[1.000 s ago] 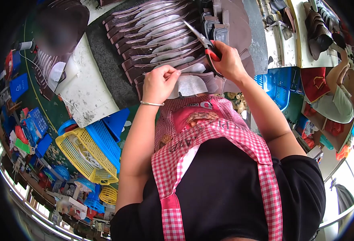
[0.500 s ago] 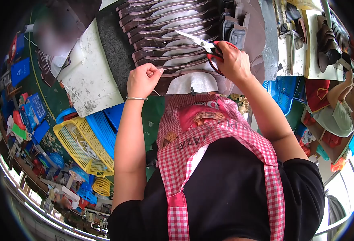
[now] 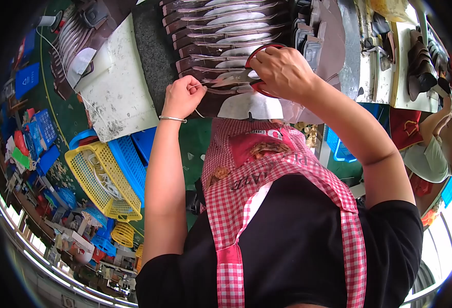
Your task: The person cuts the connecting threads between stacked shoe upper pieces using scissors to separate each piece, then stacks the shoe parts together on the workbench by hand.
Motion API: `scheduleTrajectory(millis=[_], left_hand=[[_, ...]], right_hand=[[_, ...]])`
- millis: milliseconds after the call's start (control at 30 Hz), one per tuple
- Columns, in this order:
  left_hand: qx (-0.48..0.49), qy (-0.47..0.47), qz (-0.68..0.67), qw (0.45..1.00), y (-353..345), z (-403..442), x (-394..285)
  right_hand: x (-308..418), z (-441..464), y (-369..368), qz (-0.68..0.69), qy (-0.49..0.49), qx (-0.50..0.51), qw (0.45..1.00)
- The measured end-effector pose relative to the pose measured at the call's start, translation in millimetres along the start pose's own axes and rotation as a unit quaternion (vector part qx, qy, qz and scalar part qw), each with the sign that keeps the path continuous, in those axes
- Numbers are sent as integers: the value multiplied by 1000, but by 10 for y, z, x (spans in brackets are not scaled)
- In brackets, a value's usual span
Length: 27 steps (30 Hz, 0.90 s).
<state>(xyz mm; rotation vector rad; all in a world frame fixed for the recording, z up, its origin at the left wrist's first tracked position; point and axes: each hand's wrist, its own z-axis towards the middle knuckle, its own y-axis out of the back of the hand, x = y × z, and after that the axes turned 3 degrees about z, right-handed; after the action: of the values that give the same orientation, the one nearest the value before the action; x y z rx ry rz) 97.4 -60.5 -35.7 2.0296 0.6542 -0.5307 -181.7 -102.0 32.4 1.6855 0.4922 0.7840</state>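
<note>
We find the right hand (image 3: 283, 72) closer to the left hand (image 3: 184, 97) than a moment ago, its fingers wrapped round the scissors (image 3: 259, 87), blades now swung towards the left fingertips. We judge this puts them within reach of the pale cord (image 3: 199, 114), apparently pinched there beside the dark pieces (image 3: 200, 53); blade opening, we cannot tell.

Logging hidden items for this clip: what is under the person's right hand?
Red-handled scissors show partly from under the right hand, over overlapping dark pieces. The hand covers the rest of the scissors and whatever lies directly beneath.
</note>
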Motion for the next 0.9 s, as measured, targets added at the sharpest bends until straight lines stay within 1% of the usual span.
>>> scheduleTrajectory(millis=[33,67,167,300,400,433,500,533,567,633,667,733,767,833,900], left_hand=[[0,1,-7,1000,1,-20,14],[0,2,-14,1000,5,-29,13],[-10,1,-24,1000,1,-49,5],[-25,0,-26,999,-8,-90,-3],[-79,11,-31,996,31,-183,-56],[-67,-16,-102,992,30,-213,-100],[-38,-65,-245,967,-44,-318,-277],[-2,-77,-262,962,-68,-378,-465],[5,-106,-290,951,-139,-419,-621],[38,-111,-297,948,-271,-424,-789],[43,-122,-281,951,-291,-422,-835],[71,-102,-246,961,-256,-418,-752],[85,-93,-227,966,-206,-406,-682],[103,-54,-234,965,-8,-414,-462],[82,-26,-205,975,112,-426,-270]], right_hand=[[20,39,4,-6,6,1,1000],[34,81,4,-16,-4,41,999],[65,190,-45,-38,-11,92,995],[44,219,-57,-39,-18,107,993],[62,193,53,13,-58,108,992],[56,178,111,81,-103,97,987],[47,99,205,215,-190,78,955],[51,42,209,351,-203,74,911],[46,-17,-28,519,-207,49,828],[99,-114,-183,603,-199,-24,773],[67,-187,-183,582,-205,-34,786],[12,-396,-52,542,-217,-54,810],[-12,-498,59,483,-265,-46,833],[-127,-746,30,438,-306,-106,839],[-207,-974,-49,423,-352,-75,832]])
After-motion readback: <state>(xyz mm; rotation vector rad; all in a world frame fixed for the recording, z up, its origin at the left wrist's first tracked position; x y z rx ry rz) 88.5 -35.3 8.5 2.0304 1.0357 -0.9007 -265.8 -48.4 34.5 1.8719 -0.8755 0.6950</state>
